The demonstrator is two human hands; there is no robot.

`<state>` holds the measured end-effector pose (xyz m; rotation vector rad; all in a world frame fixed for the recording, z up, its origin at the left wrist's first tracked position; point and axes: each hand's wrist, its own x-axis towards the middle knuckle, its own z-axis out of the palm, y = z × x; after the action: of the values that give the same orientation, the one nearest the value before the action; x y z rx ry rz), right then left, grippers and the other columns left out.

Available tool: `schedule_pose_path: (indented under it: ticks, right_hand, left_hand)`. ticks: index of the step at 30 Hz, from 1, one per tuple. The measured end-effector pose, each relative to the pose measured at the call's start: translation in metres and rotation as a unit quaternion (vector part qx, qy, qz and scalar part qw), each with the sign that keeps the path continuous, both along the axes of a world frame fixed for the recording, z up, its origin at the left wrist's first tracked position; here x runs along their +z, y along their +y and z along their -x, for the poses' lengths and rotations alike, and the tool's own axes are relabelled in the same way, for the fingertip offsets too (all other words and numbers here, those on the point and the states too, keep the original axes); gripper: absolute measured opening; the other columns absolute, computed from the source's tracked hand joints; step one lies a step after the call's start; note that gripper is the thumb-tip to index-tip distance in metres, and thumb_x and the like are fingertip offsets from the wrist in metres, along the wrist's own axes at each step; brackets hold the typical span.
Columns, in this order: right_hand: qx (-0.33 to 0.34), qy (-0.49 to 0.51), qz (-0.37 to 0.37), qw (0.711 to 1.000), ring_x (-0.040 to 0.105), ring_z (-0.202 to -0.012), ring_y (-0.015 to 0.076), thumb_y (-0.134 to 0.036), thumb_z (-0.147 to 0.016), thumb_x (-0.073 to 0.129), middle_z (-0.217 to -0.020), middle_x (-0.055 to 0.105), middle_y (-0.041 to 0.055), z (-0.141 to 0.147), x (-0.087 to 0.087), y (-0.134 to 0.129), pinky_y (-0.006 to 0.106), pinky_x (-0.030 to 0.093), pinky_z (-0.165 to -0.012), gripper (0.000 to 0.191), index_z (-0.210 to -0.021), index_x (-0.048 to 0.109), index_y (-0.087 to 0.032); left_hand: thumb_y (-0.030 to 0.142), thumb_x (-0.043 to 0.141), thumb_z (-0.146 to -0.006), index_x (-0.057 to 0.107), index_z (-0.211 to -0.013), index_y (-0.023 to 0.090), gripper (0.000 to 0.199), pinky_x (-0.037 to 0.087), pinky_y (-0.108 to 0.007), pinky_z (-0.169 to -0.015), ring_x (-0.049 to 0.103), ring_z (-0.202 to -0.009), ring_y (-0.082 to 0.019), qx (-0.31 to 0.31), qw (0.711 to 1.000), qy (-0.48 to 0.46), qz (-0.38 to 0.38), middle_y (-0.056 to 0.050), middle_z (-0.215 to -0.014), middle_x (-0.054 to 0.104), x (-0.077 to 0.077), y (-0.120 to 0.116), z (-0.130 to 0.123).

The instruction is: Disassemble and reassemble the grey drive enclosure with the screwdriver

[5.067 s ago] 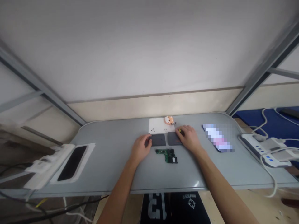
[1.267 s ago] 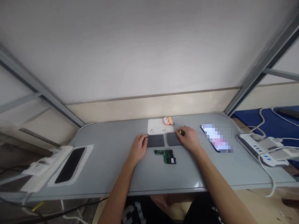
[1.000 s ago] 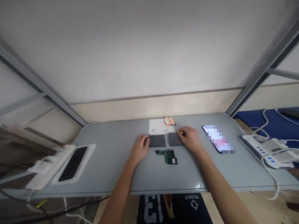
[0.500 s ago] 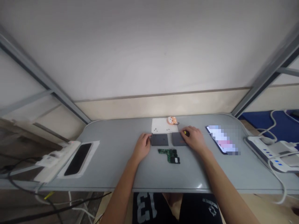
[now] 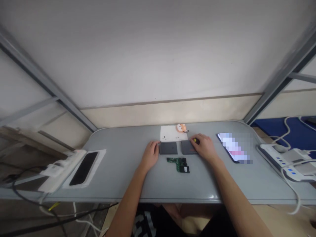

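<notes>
On the grey table, my left hand [image 5: 151, 153] rests with curled fingers at the left edge of a dark grey flat case half [image 5: 168, 148]. A small dark bit shows at those fingertips, too small to name. My right hand [image 5: 204, 147] lies over the right part of a second dark grey case half [image 5: 187, 147]. Its fingers are closed around a yellow-and-black tool [image 5: 196, 140], mostly hidden. Nearer to me lies a green circuit board [image 5: 181, 164] with black parts. Behind the case halves, several tiny dark screws [image 5: 164, 137] sit on a white sheet [image 5: 169, 130].
An orange-and-white animal-face trinket [image 5: 181, 128] is on the sheet's back corner. To the right are a lit phone [image 5: 233, 148] and a power strip [image 5: 283, 161] with cables. At left, a dark phone [image 5: 84, 168] lies beside another power strip [image 5: 63, 171].
Both hands stay in place on the case halves. My legs below the table have shifted, and the view has moved slightly.
</notes>
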<state>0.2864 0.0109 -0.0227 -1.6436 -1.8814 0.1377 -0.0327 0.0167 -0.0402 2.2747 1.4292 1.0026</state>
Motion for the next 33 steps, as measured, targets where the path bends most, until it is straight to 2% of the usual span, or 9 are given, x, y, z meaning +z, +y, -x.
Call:
schedule_pose_path:
  ticks: [7, 12, 14, 18, 20, 24, 26, 28, 33]
  right_hand:
    - [-0.001, -0.01, 0.008, 1.0, 0.067, -0.094, 0.0256, -0.04, -0.099, 0.055, -0.096, 0.075, 0.006, -0.001, 0.0, -0.002, 0.038, 0.039, -0.083, 0.024, -0.095, 0.074, -0.025]
    - [0.001, 0.0, -0.029, 1.0, 0.067, -0.097, 0.0255, -0.039, -0.101, 0.054, -0.103, 0.073, 0.0087, 0.001, 0.018, -0.009, 0.039, 0.04, -0.086, 0.025, -0.098, 0.074, -0.023]
    - [0.03, -0.012, -0.04, 0.999, 0.066, -0.097, 0.0253, -0.037, -0.102, 0.053, -0.103, 0.074, 0.0084, 0.007, 0.028, -0.023, 0.04, 0.04, -0.087, 0.025, -0.098, 0.073, -0.024]
    - [0.153, -0.051, -0.018, 0.987, 0.064, -0.1, 0.0257, -0.041, -0.101, 0.055, -0.112, 0.072, 0.0091, 0.024, 0.039, -0.065, 0.04, 0.044, -0.085, 0.023, -0.103, 0.072, -0.026]
    - [0.197, -0.066, -0.005, 0.978, 0.063, -0.106, 0.0275, -0.042, -0.101, 0.057, -0.123, 0.068, 0.01, 0.032, 0.037, -0.083, 0.043, 0.047, -0.089, 0.024, -0.114, 0.071, -0.027]
    - [0.215, -0.08, 0.018, 0.973, 0.057, -0.119, 0.033, -0.046, -0.093, 0.069, -0.134, 0.062, 0.0117, 0.035, 0.024, -0.101, 0.051, 0.05, -0.097, 0.039, -0.128, 0.066, -0.028]
    - [0.22, -0.08, 0.031, 0.972, 0.059, -0.116, 0.0326, -0.044, -0.09, 0.073, -0.13, 0.065, 0.0111, 0.033, 0.021, -0.102, 0.051, 0.051, -0.096, 0.043, -0.129, 0.065, -0.027]
    - [0.233, -0.075, 0.033, 0.969, 0.061, -0.111, 0.0309, -0.041, -0.09, 0.073, -0.122, 0.069, 0.0091, 0.031, 0.023, -0.098, 0.05, 0.052, -0.096, 0.038, -0.125, 0.067, -0.028]
    - [0.239, -0.054, 0.008, 0.969, 0.062, -0.107, 0.0288, -0.043, -0.095, 0.066, -0.121, 0.07, 0.009, 0.031, 0.047, -0.065, 0.048, 0.051, -0.094, 0.028, -0.118, 0.068, -0.027]
  left_hand:
    - [0.029, 0.04, -0.108, 0.063, -0.126, 0.021, 0.03, 0.049, -0.042, -0.105, 0.061, -0.113, -0.022, 0.008, 1.0, -0.002, 0.014, -0.009, -0.114, 0.066, 0.002, 0.0, -0.002]
    - [0.031, 0.04, -0.108, 0.064, -0.127, 0.021, 0.032, 0.05, -0.042, -0.105, 0.062, -0.112, -0.022, 0.002, 1.0, -0.009, 0.018, -0.009, -0.113, 0.066, 0.003, -0.001, -0.002]
    - [0.031, 0.041, -0.108, 0.064, -0.127, 0.021, 0.032, 0.05, -0.042, -0.105, 0.062, -0.112, -0.022, 0.004, 1.0, -0.011, 0.02, -0.009, -0.113, 0.066, 0.003, -0.001, -0.002]
    - [0.027, 0.043, -0.106, 0.064, -0.129, 0.021, 0.031, 0.052, -0.042, -0.102, 0.062, -0.11, -0.023, 0.004, 1.0, 0.001, 0.014, -0.009, -0.112, 0.065, 0.0, -0.001, -0.001]
    - [0.018, 0.042, -0.104, 0.063, -0.131, 0.021, 0.034, 0.052, -0.042, -0.101, 0.061, -0.11, -0.022, -0.006, 1.0, 0.01, 0.009, -0.01, -0.113, 0.064, -0.002, 0.0, 0.0]
    - [0.006, 0.042, -0.098, 0.062, -0.131, 0.02, 0.042, 0.053, -0.042, -0.101, 0.061, -0.108, -0.022, -0.007, 1.0, 0.02, 0.008, -0.01, -0.112, 0.063, -0.004, 0.001, 0.001]
    - [0.006, 0.044, -0.097, 0.063, -0.13, 0.019, 0.04, 0.053, -0.042, -0.1, 0.061, -0.107, -0.023, 0.0, 1.0, 0.023, 0.008, -0.01, -0.111, 0.063, -0.004, 0.001, 0.0]
    - [0.008, 0.046, -0.097, 0.063, -0.13, 0.019, 0.038, 0.053, -0.042, -0.1, 0.061, -0.108, -0.023, 0.001, 1.0, 0.022, 0.011, -0.01, -0.112, 0.063, -0.002, 0.001, -0.001]
    - [0.012, 0.046, -0.1, 0.064, -0.129, 0.02, 0.035, 0.052, -0.042, -0.101, 0.061, -0.109, -0.023, -0.001, 1.0, 0.006, 0.026, -0.01, -0.113, 0.064, 0.0, 0.001, -0.002]
